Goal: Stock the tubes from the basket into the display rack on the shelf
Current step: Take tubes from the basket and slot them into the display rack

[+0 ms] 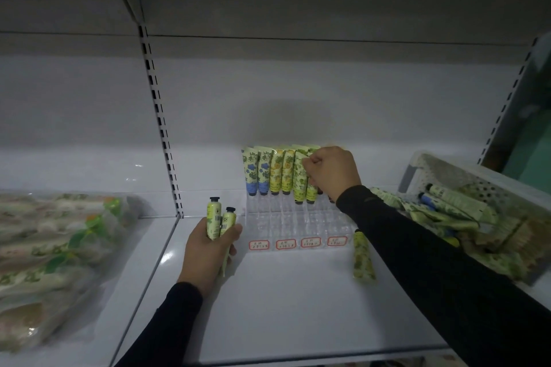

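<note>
Both arms wear long, close-fitting black sleeves of plain, unmarked fabric; the left sleeve (167,325) and right sleeve (423,250) end at the wrists, hands bare.

I see a clear plastic bag (56,250) of packets on the left, and red price labels (298,243).

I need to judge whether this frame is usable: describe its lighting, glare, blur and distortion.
Head view: dim overall, brightest on the white shelf; a soft shadow falls on the back wall above the display rack; small glare spots sit by the left hand; the bagged goods at far left are smeared; wide-angle bending curves the slotted uprights; the right hand and the tubes stay fairly sharp.
</note>
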Demonstrator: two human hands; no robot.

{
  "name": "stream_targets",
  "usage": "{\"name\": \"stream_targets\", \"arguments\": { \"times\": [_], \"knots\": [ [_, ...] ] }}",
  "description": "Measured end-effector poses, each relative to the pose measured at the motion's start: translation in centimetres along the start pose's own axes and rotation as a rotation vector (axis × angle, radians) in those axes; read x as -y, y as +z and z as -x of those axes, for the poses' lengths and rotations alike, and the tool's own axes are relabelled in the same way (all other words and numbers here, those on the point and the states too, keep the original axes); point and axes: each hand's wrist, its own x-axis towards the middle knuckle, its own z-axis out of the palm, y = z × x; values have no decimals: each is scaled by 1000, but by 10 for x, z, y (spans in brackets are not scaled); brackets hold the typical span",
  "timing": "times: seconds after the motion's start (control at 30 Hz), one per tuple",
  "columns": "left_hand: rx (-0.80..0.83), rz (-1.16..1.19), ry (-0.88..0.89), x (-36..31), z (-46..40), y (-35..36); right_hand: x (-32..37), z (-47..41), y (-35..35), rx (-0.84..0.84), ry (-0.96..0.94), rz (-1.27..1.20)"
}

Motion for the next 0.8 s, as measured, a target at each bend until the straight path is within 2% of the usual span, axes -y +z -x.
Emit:
{"name": "stream_targets", "arguments": {
  "times": [0.4,0.6,0.7,0.8],
  "knots": [
    [-5,-4,-10,-1,0,0,-3,9,0,-21,83,-218],
    [-11,4,-22,-4,1,0,-4,29,-14,-107,118,-231],
    [3,18,-32,-8,3,0,-8,41,-19,-43,119,-285],
    [47,55,-33,-21,8,3,-12,55,-19,104,102,-326]
  ]
}}
